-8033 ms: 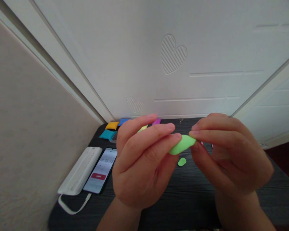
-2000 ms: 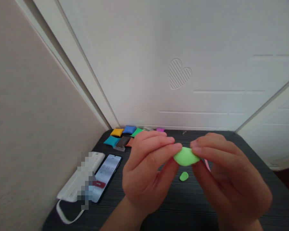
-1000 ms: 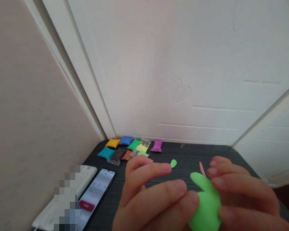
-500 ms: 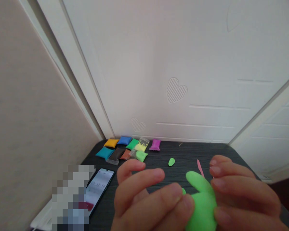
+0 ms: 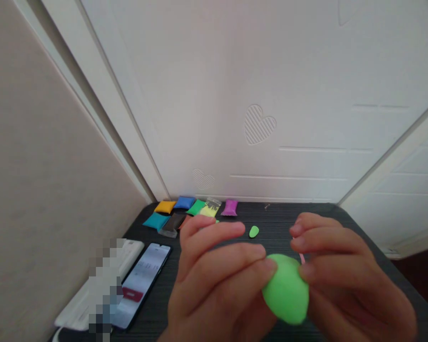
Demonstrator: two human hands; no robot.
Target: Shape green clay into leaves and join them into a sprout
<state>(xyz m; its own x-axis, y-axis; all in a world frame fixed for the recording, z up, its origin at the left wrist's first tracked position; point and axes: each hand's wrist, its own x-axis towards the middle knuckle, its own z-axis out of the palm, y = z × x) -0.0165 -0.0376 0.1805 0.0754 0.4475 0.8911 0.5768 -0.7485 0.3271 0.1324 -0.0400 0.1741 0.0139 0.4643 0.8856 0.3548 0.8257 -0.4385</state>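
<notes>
A bright green lump of modelling clay (image 5: 287,293) is held up in front of me between both hands, rounded with a blunt lower end. My left hand (image 5: 221,275) pinches its upper left side with thumb and forefinger, the other fingers curled loosely above. On the opposite side, the fingertips of my right hand (image 5: 349,266) press against the clay. Beyond the hands, a small flat green clay oval (image 5: 254,232) lies on the dark table. A sliver of a pink tool (image 5: 302,258) shows behind the right fingers, mostly covered.
Several coloured clay packets, among them a purple one (image 5: 229,207) and a teal one (image 5: 156,221), lie along the back left of the dark table (image 5: 281,218). A phone (image 5: 144,280) rests at left beside a white object (image 5: 128,251), partly pixelated. A white panel rises behind.
The clay has been turned in my hands, so its long ear-like lobe no longer shows. Both hands have shifted slightly, the right one leftward and up. The view has tilted a little.
</notes>
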